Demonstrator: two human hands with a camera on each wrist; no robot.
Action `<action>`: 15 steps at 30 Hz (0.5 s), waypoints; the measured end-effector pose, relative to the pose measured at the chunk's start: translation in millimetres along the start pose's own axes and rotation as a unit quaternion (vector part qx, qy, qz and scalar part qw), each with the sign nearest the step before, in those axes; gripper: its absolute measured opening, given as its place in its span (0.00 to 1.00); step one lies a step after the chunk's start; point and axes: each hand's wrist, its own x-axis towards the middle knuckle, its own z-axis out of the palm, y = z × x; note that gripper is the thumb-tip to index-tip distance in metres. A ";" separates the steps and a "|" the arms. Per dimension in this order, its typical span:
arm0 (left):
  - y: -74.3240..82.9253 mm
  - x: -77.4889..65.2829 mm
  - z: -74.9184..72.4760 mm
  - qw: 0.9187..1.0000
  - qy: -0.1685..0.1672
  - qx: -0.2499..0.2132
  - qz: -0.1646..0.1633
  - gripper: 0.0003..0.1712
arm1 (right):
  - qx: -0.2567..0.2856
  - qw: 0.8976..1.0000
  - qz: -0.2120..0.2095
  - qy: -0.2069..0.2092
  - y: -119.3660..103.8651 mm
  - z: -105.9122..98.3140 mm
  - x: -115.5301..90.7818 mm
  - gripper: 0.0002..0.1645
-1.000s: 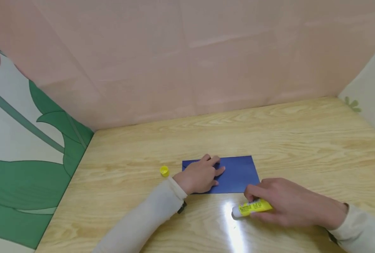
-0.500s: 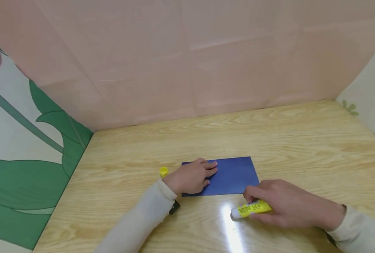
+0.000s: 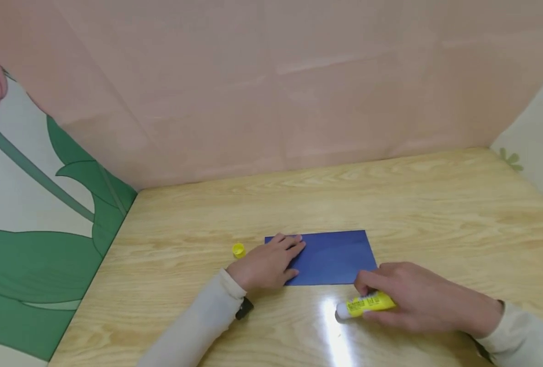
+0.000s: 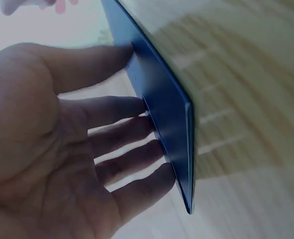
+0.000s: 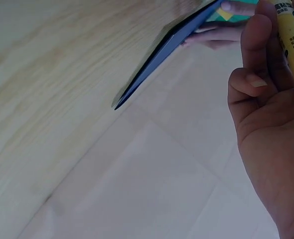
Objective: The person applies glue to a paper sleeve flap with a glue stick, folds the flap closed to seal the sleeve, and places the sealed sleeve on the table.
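A dark blue envelope (image 3: 335, 257) lies flat on the wooden table. My left hand (image 3: 267, 264) rests on its left end, fingers straight and a little spread. In the left wrist view, the fingertips and thumb touch the face of the envelope (image 4: 162, 104). My right hand (image 3: 420, 295) grips a yellow glue stick (image 3: 370, 304) just in front of the envelope's near right corner. The uncapped white end of the stick points left, close over the table. The right wrist view catches part of the yellow glue stick (image 5: 292, 42) within curled fingers.
A small yellow cap (image 3: 238, 250) stands on the table (image 3: 198, 219), left of the envelope and near my left wrist. Pinkish sheeting (image 3: 271, 92) hangs behind the table's far edge. A panel with green leaves (image 3: 37, 275) borders the left side.
My left hand has slid left along the envelope, from near its middle to its left end, and its fingers have straightened. The right hand with the glue stick has stayed nearly still.
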 end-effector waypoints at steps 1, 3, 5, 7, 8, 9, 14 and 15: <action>0.3 -0.5 0.7 1.000 0.003 0.007 0.000 0.34 | 0.000 1.000 -0.001 0.001 -0.1 0.5 -0.3 0.17; 2.3 -1.2 1.9 0.999 0.014 0.028 -0.007 0.32 | 0.000 1.000 -0.005 0.003 -0.3 1.4 -0.4 0.17; 5.5 -2.1 3.3 0.998 0.021 0.055 -0.027 0.31 | -0.002 1.000 -0.008 0.005 -0.6 1.9 -0.1 0.17; 10.0 -2.8 5.0 0.995 0.017 0.083 -0.051 0.32 | -0.004 1.000 -0.008 0.006 -0.9 1.9 0.4 0.17; 12.2 -3.1 5.6 0.994 0.012 0.086 -0.065 0.33 | -0.004 1.000 -0.007 0.005 -1.1 1.7 0.5 0.16; 14.2 -3.4 6.0 0.993 0.006 0.088 -0.077 0.34 | -0.003 1.000 -0.006 0.004 -1.2 1.5 0.5 0.16; 18.0 -3.4 9.1 0.994 -0.019 0.057 -0.095 0.41 | 0.002 1.000 -0.008 -0.001 -1.5 1.4 0.8 0.16; 17.6 -3.5 9.2 0.994 -0.022 0.052 -0.094 0.41 | 0.003 1.000 -0.011 0.000 -1.4 1.6 1.1 0.16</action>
